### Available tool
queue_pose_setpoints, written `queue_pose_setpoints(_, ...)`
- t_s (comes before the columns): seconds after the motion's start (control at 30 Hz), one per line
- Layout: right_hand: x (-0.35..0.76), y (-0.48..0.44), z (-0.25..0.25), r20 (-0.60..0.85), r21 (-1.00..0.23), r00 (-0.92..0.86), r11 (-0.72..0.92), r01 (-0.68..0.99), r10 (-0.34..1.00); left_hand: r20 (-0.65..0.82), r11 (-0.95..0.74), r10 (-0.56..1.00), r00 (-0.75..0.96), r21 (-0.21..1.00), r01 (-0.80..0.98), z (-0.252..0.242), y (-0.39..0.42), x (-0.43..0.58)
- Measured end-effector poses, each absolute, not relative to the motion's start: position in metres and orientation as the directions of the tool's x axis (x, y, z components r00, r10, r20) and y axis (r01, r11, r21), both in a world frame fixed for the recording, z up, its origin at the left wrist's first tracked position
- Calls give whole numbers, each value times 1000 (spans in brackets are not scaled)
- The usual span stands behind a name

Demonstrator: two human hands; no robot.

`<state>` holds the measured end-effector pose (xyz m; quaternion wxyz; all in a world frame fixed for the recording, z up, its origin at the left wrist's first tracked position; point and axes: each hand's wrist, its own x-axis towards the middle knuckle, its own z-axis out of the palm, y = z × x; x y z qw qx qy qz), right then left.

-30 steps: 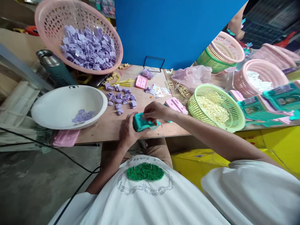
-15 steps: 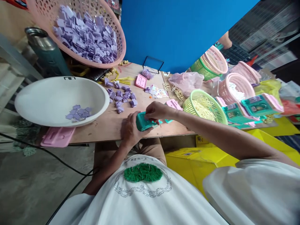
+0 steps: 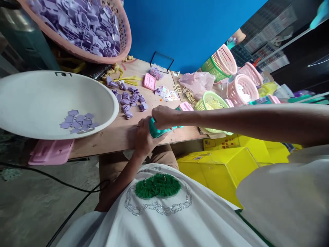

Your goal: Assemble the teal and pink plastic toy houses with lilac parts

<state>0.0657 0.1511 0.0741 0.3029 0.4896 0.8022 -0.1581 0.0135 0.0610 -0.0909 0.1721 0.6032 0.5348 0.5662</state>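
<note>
A teal plastic toy part (image 3: 157,132) sits at the near edge of the wooden table (image 3: 120,132). My left hand (image 3: 143,137) is wrapped round its left side and holds it. My right hand (image 3: 161,117) is closed over its top, fingers curled down on it. Loose purple plastic pieces (image 3: 131,99) lie on the table just beyond my hands. A pink plastic part (image 3: 185,106) lies right behind my right hand.
A white bowl (image 3: 38,89) with a few purple pieces stands at the left, a pink basket (image 3: 84,24) of purple pieces above it. Green basket (image 3: 209,103), pink baskets (image 3: 243,89) and a plastic bag (image 3: 196,82) stand at the right. Yellow boxes (image 3: 226,161) sit below.
The view has tilted and shifted left. My right arm now reaches across more level. Both hands stay on the teal part at the table's edge.
</note>
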Motion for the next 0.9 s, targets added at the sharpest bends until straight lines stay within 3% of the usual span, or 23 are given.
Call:
queue_pose_setpoints(0.1, 69, 156, 71, -697, 75, -270, 442, 894, 664, 492, -365, 848, -196, 810, 458, -92, 61, 14)
queue_pose_setpoints(0.23, 82, 162, 71, -714, -54, -197, 227, 972, 672, 487, -365, 857, -169, 806, 467, -90, 61, 11)
queue_pose_setpoints(0.33, 88, 162, 72, -723, -87, -180, 172, 981, 667, 495, -381, 853, -163, 805, 455, -89, 61, 9)
queue_pose_setpoints(0.5, 80, 152, 71, -723, 61, -146, 274, 960, 675, 478, -361, 864, -156, 806, 468, -88, 60, 8)
queue_pose_setpoints(0.73, 60, 134, 66, -533, 311, -191, 401, 861, 824, 438, -335, 884, -162, 837, 433, -86, 62, 10)
queue_pose_setpoints(0.9, 63, 136, 76, -688, 147, -46, 201, 968, 725, 434, -334, 892, -130, 824, 458, -86, 60, 7)
